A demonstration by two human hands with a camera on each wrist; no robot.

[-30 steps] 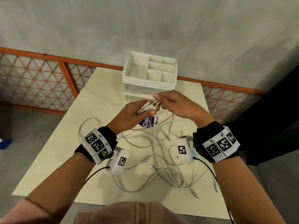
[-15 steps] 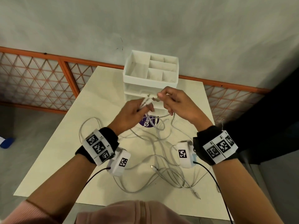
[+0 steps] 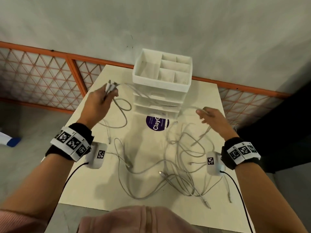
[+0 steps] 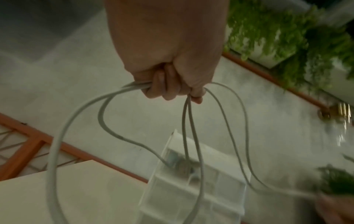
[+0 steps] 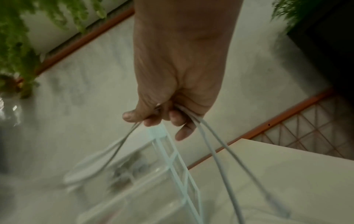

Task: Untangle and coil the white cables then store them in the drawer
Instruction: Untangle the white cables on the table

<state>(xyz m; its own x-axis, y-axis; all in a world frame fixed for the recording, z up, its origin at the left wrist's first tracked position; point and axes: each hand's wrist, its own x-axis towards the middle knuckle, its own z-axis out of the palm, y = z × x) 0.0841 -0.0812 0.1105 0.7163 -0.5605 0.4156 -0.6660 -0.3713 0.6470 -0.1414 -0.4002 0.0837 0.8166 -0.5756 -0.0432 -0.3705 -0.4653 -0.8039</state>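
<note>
Several white cables [image 3: 176, 165] lie tangled on the cream table [image 3: 87, 182]. My left hand [image 3: 102, 96] is raised at the left of the drawer unit [image 3: 161, 91] and grips a bunch of cable ends [image 3: 111, 86]; its fingers [image 4: 164, 87] curl round the strands [image 4: 189, 128]. My right hand [image 3: 210, 116] is out at the unit's right and grips cable strands [image 5: 214, 144] between thumb and fingers [image 5: 178, 119]. A cable [image 3: 134, 88] stretches between the two hands across the front of the unit.
The drawer unit has an open top tray with several compartments [image 3: 168, 68]. A round purple sticker [image 3: 156, 123] lies on the table before it. An orange lattice railing [image 3: 42, 71] and a grey wall stand behind the table.
My hands were together in front of the drawer unit; they have pulled wide apart, the left up and to the left, the right out to the right, drawing cables out between them.
</note>
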